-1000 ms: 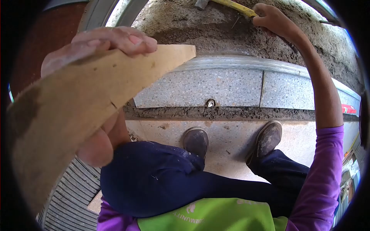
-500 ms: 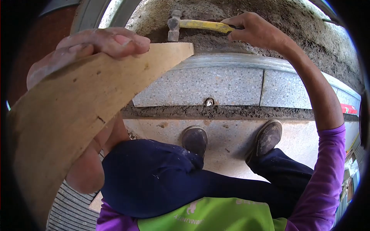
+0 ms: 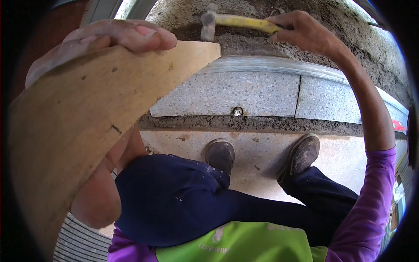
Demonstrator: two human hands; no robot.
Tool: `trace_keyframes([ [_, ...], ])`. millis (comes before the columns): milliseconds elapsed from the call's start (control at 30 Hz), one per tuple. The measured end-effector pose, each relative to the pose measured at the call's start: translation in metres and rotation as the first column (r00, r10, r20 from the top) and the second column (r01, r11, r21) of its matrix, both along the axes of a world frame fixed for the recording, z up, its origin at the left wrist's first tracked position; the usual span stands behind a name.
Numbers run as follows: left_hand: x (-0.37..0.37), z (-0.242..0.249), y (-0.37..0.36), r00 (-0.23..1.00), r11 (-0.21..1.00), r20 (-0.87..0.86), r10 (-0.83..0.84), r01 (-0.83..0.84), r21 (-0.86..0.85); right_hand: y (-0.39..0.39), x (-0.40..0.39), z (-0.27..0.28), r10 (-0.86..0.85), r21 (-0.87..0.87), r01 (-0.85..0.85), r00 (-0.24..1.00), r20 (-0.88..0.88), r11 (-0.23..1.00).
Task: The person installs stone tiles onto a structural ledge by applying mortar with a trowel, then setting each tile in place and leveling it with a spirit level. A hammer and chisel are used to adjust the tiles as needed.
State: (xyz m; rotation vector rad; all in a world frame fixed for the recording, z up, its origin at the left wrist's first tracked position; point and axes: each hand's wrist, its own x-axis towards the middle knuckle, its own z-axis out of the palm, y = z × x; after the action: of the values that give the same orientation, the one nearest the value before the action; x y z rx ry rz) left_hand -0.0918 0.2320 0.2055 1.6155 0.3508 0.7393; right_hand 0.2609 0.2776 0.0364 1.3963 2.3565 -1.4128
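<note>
My left hand (image 3: 118,39) grips the board (image 3: 83,118) raised close, clear of the slab's (image 3: 227,94) edge; right hand (image 3: 305,30) clenches the hammer (image 3: 235,20), head over the mortar (image 3: 262,43), poised to tap.

The right hand (image 3: 301,30) has lifted the hammer (image 3: 235,20) — slightly rightward.

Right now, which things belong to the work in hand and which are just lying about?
In use:
- hammer, held in right hand
- board, held in left hand
- slab and mortar below the hammer

Just there:
- bolt
- grating
</note>
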Motion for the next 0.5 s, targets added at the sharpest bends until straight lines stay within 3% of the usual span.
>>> trace_keyframes([
  [33,0.001,0.000,0.001,1.000,1.000,0.003,0.000,0.000,0.003,-0.001,0.000,-0.001,0.059,-0.006,-0.059,0.998,0.004,0.998],
  [200,0.001,0.011,0.003,0.999,0.999,0.012,-0.037,0.037,-0.008,-0.009,-0.004,0.007,0.006,0.006,-0.006,1.000,0.028,1.000],
  [300,-0.005,0.018,0.004,0.992,0.995,-0.088,-0.094,0.091,-0.035,-0.008,-0.001,0.000,0.008,0.017,-0.008,1.000,-0.018,1.000],
  [500,-0.003,0.012,-0.005,0.999,0.998,-0.029,-0.045,0.043,-0.044,-0.001,0.000,-0.001,-0.007,0.050,0.007,1.000,0.014,0.999],
])
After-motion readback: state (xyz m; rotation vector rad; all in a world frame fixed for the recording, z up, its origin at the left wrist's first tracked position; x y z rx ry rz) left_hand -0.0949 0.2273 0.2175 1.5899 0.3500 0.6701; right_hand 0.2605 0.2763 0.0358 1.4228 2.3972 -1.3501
